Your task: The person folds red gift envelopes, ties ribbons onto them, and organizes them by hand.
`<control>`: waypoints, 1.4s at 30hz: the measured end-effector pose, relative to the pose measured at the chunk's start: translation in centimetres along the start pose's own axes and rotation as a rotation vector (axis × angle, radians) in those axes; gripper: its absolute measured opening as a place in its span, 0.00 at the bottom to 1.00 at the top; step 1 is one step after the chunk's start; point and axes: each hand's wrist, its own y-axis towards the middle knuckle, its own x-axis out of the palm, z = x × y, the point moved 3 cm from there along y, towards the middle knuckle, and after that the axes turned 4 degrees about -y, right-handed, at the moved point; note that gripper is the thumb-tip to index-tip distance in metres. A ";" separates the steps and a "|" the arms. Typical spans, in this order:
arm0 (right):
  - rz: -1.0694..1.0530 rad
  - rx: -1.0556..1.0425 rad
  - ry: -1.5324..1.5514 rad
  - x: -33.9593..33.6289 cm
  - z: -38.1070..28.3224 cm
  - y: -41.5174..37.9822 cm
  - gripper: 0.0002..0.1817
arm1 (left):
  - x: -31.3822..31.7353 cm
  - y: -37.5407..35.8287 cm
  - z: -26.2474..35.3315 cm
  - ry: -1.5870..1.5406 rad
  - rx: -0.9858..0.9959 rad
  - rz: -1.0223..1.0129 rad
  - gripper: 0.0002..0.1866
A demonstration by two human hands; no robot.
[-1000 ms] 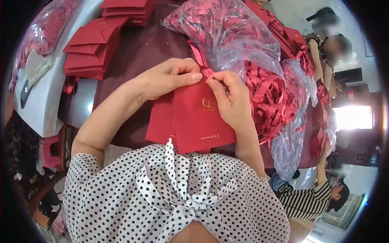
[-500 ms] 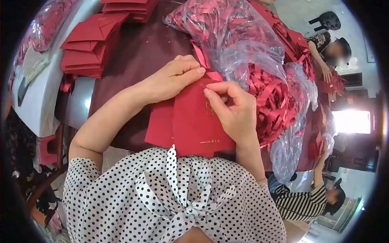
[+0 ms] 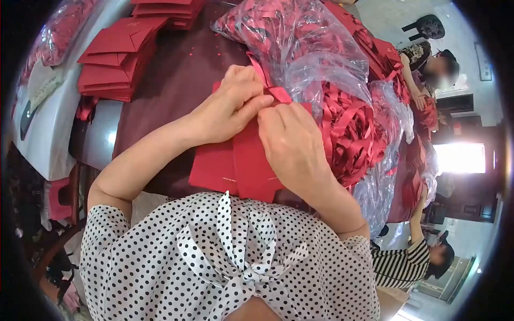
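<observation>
A red paper gift bag (image 3: 249, 166) lies flat in front of me, partly over more red paper. My left hand (image 3: 235, 104) is closed at its top edge, thumb stretched toward the right, gripping the bag there. Knuckles up, my right hand (image 3: 292, 142) is closed beside the left thumb over the bag's upper part. Its fingertips are hidden, so what they pinch cannot be seen. A shiny red ribbon (image 3: 278, 94) loops out just above both hands and runs up toward the plastic.
Clear plastic bags (image 3: 305, 43) and a heap of red ribbons (image 3: 348, 128) lie to the right. Stacked red bags (image 3: 115, 59) stand at upper left on the dark red tablecloth (image 3: 160, 107). Two other people work at right, one in a striped sleeve (image 3: 396, 267).
My right hand has turned over from a thumb-and-finger pinch to knuckles up and moved against the left thumb. The bag has tilted and shifted slightly. My left hand stays at the top edge.
</observation>
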 end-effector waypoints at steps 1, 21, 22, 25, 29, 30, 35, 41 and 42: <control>-0.070 0.003 -0.129 -0.2 -0.6 0.2 0.09 | 0.0 0.0 0.4 0.042 0.063 0.040 0.13; 0.021 0.242 0.212 -2.6 -2.2 -1.9 0.12 | -3.1 1.6 4.0 0.019 0.190 -0.650 0.04; 0.019 0.261 0.161 -3.3 -2.3 -1.8 0.13 | -3.1 1.8 4.4 0.033 0.257 -0.598 0.04; -0.024 0.356 0.267 -4.2 -2.5 -1.4 0.11 | -3.5 2.5 6.1 0.146 0.376 -0.513 0.05; -0.006 0.191 0.239 -4.8 -3.2 -2.6 0.11 | -7.1 4.8 4.6 0.292 0.358 -0.373 0.07; -0.003 0.187 0.242 -5.0 -3.2 -2.6 0.11 | -7.5 5.0 4.1 0.132 0.301 -0.422 0.08; -0.034 0.040 0.285 -5.7 -3.7 -2.6 0.11 | -1.9 5.2 1.8 -0.280 0.231 -0.760 0.07; 0.014 0.097 0.400 -6.3 -2.5 -4.2 0.13 | -2.6 4.0 1.3 -0.791 -0.025 -0.645 0.08; 0.014 0.090 0.424 -6.3 -2.3 -4.2 0.14 | -2.2 3.9 1.8 -0.791 -0.028 -0.653 0.08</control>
